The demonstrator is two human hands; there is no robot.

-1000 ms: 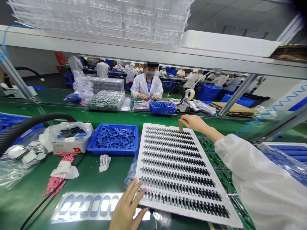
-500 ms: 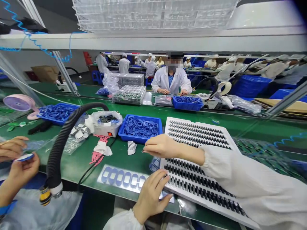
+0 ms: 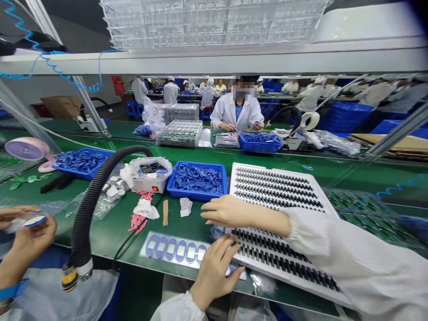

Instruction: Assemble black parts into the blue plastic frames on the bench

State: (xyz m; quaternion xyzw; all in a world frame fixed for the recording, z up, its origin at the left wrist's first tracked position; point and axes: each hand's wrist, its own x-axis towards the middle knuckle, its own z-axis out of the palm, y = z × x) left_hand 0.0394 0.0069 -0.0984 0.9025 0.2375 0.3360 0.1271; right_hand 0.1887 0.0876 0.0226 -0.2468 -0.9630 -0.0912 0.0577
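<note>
My left hand (image 3: 216,269) lies low at the near left corner of the white tray (image 3: 282,167), thumb apart from the bent fingers. Its fingertips touch the tray's edge, and it covers part of a clear sheet of blue oval stickers (image 3: 171,250) with pale centres. Across the tray reaches my right hand (image 3: 227,211), fingers stretched out and nothing visible in them. Rows of small black parts (image 3: 284,243) fill the tray. A brown strip (image 3: 165,213) and a small stack of white pieces (image 3: 185,207) lie left of my right hand.
A blue bin (image 3: 197,180) of blue plastic parts stands behind the white pieces. Left of it are a white box with a hose (image 3: 150,176) and pink strips (image 3: 137,220). At far left, a co-worker's hands (image 3: 33,232) hold a blue piece. A shelf (image 3: 200,62) crosses above.
The brown strip now lies on the bench where none showed before. My right hand's fingers have straightened and spread. My left hand has stayed by the tray corner; the view has shifted slightly.
</note>
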